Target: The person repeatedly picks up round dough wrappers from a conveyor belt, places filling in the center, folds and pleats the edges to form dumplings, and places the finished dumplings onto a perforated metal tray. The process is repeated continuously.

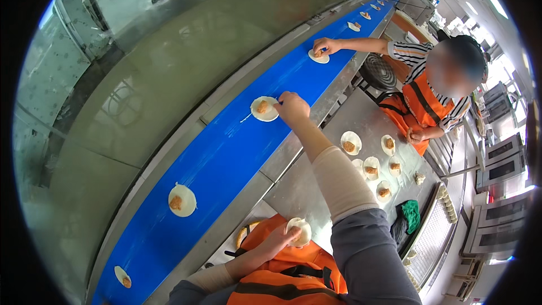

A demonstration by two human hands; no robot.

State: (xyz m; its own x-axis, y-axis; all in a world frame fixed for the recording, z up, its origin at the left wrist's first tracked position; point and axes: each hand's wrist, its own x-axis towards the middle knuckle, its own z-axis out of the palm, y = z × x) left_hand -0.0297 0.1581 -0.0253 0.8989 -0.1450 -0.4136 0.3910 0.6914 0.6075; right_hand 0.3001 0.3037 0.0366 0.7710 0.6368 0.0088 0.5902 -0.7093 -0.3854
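Note:
My right hand [293, 108] reaches over the blue conveyor belt [226, 152]. Its fingers pinch the right edge of a round dough wrapper [271, 114] that lies on the belt with a lump of orange-brown filling [262, 106] on it. Low in front of my orange apron, my left hand [275, 242] holds another dough wrapper [303, 230] from its left side. Some filling shows near those fingers; the rest of that grip is hidden. Nearer along the belt lie a filled wrapper [189, 202] and a tilted one [120, 273].
A co-worker's hand [326, 46] touches a filled wrapper farther up the belt. Several filled wrappers [351, 137] lie on the steel table [316, 178] to the right. Beyond them are a green cloth [411, 216] and a perforated tray [432, 231] with dumplings along its edges.

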